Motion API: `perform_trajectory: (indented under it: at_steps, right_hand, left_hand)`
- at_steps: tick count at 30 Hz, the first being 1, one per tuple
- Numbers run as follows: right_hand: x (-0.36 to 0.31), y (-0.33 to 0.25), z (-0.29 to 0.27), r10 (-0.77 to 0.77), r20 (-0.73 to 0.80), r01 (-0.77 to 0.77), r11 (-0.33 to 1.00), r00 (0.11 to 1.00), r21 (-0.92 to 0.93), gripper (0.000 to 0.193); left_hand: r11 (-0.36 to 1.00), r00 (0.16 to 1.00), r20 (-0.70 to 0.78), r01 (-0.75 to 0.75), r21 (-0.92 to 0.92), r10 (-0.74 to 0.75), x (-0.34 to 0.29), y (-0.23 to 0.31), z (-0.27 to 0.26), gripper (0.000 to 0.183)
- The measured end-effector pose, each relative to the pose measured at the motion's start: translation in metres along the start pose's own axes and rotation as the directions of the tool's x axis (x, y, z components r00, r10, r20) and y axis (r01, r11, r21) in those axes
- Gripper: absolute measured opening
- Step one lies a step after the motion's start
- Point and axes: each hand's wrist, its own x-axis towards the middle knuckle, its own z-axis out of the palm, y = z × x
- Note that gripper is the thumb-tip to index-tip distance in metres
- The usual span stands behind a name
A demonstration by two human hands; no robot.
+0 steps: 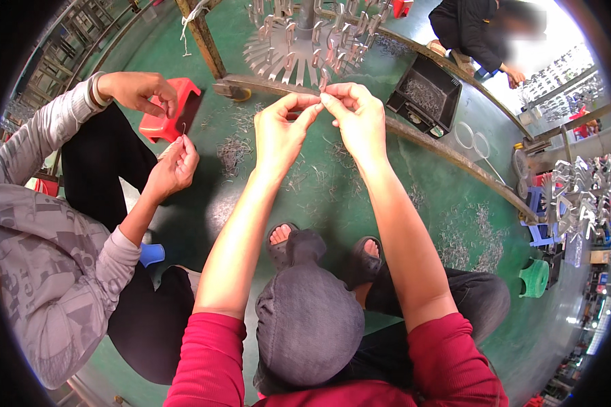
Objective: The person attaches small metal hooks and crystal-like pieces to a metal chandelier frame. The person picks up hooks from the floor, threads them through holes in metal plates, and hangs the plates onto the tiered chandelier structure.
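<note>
My left hand (278, 136) and my right hand (358, 122) are raised in front of me, their fingertips meeting at the lower edge of a round metal rack (302, 57). A small bent metal piece (324, 80) sticks up from the pinched fingertips of my right hand. The thumb and index finger of my left hand are pressed together right beside it; what they hold is too small to make out. Flat metal strips fan out around the rack's post, with many bent metal pieces standing on them.
At the left, a co-worker's hand (173, 168) pinches a thin wire hook near a red stool (171, 108). A black crate (426, 95) of small metal parts stands beyond a wooden beam (448, 152). Loose wire hooks (234, 152) litter the green floor. Another person crouches at the far right.
</note>
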Motion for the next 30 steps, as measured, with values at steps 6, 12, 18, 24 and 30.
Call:
perform_trajectory:
  at_steps: [6,12,18,24,30]
  right_hand:
    - [0.021,-0.007,0.001,-0.022,0.106,0.045,0.974,0.994,-0.221,0.015]
    - [0.054,-0.047,-0.004,0.1,0.292,0.096,0.804,0.951,-0.588,0.027]
    - [0.074,-0.067,0.005,0.143,0.253,0.119,0.6,0.957,-0.791,0.023]
    - [0.085,-0.071,0.003,0.322,0.305,0.046,0.617,0.896,-0.785,0.023]
    - [0.08,-0.079,-0.002,0.349,0.297,0.04,0.586,0.889,-0.809,0.021]
  left_hand:
    - [0.984,0.982,-0.134,-0.119,0.13,0.136,0.012,-0.01,0.004,0.014]
    - [0.947,0.943,-0.193,-0.225,0.228,0.271,0.029,-0.025,0.004,0.01]
    - [0.914,0.896,-0.248,-0.299,0.276,0.368,0.035,-0.027,0.013,0.008]
    - [0.876,0.85,-0.273,-0.364,0.317,0.452,0.035,-0.034,0.02,0.01]
    - [0.825,0.832,-0.227,-0.392,0.407,0.507,0.03,-0.032,0.022,0.012]
